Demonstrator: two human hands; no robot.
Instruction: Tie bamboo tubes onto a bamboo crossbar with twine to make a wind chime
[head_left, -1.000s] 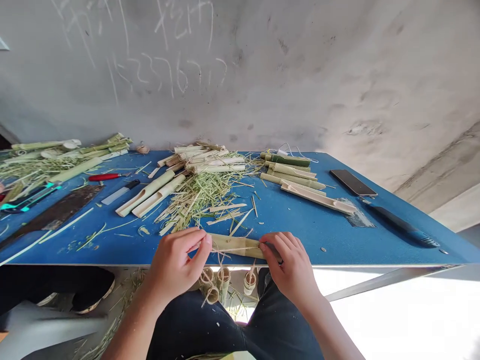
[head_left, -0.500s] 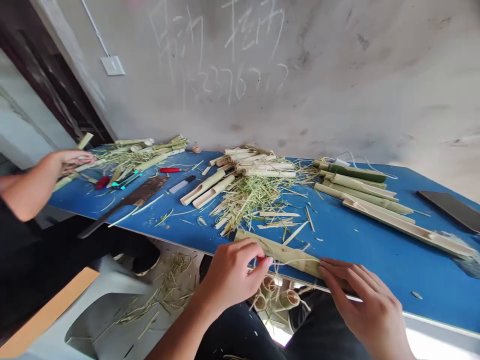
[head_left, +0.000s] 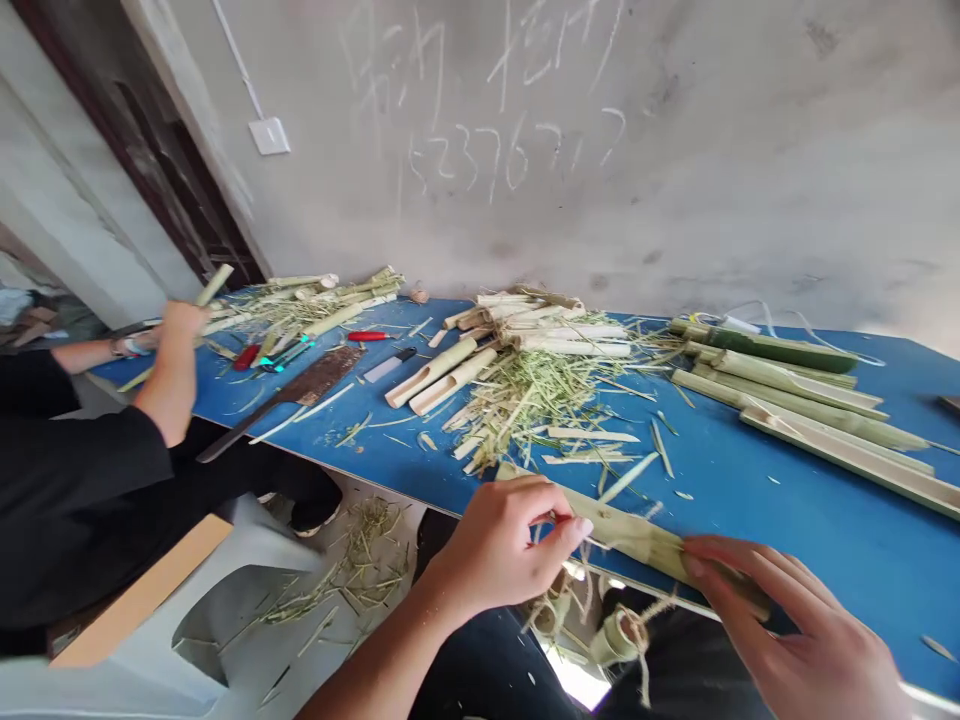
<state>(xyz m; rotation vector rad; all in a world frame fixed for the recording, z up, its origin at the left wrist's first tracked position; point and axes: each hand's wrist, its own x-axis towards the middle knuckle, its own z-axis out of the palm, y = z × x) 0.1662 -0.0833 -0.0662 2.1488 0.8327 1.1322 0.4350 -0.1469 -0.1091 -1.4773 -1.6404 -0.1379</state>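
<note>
A flat split bamboo slat (head_left: 637,536) lies along the near edge of the blue table (head_left: 817,520). My left hand (head_left: 504,548) is closed in a pinch at its left end, on a thin string that runs along the slat. My right hand (head_left: 806,637) grips the slat's right end with its fingers wrapped over it. Below the table edge, small bamboo rings (head_left: 616,634) hang on twine between my hands.
A heap of bamboo shavings and short split tubes (head_left: 525,370) fills the table's middle. Long bamboo pieces (head_left: 795,400) lie at the right. A cleaver (head_left: 300,385) and red-handled tool (head_left: 369,336) lie to the left. A person in black (head_left: 90,470) sits at left, holding a bamboo piece.
The view has swung left, bringing the neighbouring person into sight. My hands stay at the slat's two ends, and the hanging bamboo rings have swung right.
</note>
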